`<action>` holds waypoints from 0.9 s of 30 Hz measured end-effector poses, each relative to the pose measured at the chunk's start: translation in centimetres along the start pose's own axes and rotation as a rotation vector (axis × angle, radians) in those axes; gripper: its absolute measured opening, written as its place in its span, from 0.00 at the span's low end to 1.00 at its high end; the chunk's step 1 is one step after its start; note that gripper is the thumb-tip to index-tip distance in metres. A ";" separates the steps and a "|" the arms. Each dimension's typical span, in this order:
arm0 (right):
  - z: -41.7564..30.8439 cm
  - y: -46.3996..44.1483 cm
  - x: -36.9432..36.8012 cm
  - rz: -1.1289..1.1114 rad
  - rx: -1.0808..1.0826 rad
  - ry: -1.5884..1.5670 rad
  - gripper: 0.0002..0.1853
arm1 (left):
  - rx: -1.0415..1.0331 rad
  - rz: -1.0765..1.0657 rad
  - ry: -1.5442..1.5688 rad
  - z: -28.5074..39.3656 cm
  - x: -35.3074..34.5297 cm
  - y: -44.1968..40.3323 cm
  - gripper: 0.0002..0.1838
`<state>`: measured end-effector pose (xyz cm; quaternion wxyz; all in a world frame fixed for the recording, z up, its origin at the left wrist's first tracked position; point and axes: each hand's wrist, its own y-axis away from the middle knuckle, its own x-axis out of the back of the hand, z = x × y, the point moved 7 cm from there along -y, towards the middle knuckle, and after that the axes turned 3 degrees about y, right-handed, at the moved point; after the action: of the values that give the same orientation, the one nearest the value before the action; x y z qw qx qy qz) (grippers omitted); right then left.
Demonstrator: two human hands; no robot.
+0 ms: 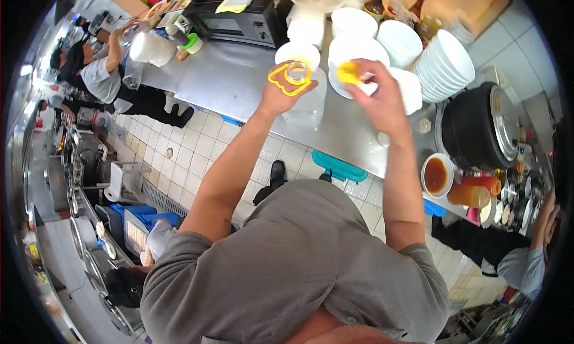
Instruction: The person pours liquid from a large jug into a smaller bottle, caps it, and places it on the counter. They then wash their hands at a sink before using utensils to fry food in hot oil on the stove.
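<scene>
Gripping one yellow-handled collar (286, 75), my left hand (277, 98) holds its opening facing up. The handle loop spreads toward my left palm; whether the collar joins the clear plastic container (307, 109) below, I cannot tell. My right hand (381, 98) pinches one blurred yellow cap (347, 73), to the collar's right, apart. Outward, right along the counter (203, 75): one black pot (469, 129), one sauce bowl (441, 194), two squeeze bottles (466, 196).
</scene>
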<state>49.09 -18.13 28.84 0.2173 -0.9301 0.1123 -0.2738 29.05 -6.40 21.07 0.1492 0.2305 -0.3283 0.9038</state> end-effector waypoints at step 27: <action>-5.1 -7.1 -11.2 -0.607 0.011 0.848 0.28 | 0.072 -0.029 0.139 -5.7 -2.1 1.7 0.28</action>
<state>37.60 -9.93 30.87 0.0686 -0.7270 -0.0859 -0.6778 28.29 -4.10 15.24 0.1762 0.1770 -0.2809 0.9267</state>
